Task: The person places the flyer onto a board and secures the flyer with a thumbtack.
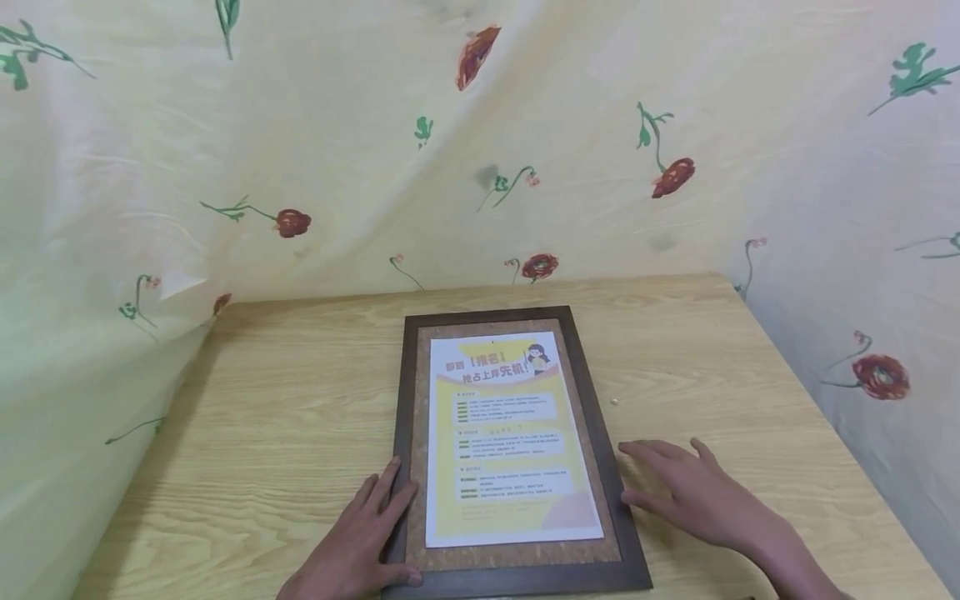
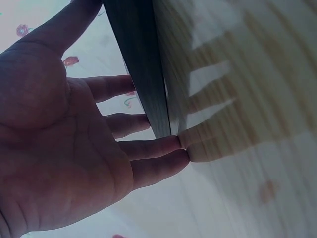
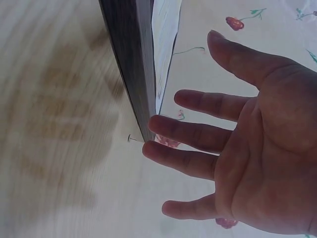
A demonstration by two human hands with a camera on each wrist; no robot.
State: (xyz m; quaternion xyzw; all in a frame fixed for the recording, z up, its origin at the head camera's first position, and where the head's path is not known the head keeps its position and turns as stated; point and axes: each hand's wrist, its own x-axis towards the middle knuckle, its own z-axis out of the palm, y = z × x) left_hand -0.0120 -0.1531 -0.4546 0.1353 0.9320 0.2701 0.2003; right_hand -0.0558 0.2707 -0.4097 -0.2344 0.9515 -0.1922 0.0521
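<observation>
A dark-framed cork board (image 1: 521,556) lies flat on the wooden table, with a yellow and white printed sheet (image 1: 510,442) on its cork. At the board's left edge is my left hand (image 1: 356,537); its fingers lie on and against the frame (image 2: 141,64), and the thumb sits near the lower left corner. Beside the right edge is my right hand (image 1: 693,492), fingers extended and spread, holding nothing. Its fingertips reach the frame's side (image 3: 130,64); whether they touch it I cannot tell. Right of the board lies a small thumbtack (image 3: 131,139).
The light wood-grain table (image 1: 285,400) spreads out on both sides of the board. Behind it and along both sides hangs a pale cloth (image 1: 352,142) with red flowers, meeting the table's edges. A small dark dot (image 1: 492,342) marks the sheet's top centre.
</observation>
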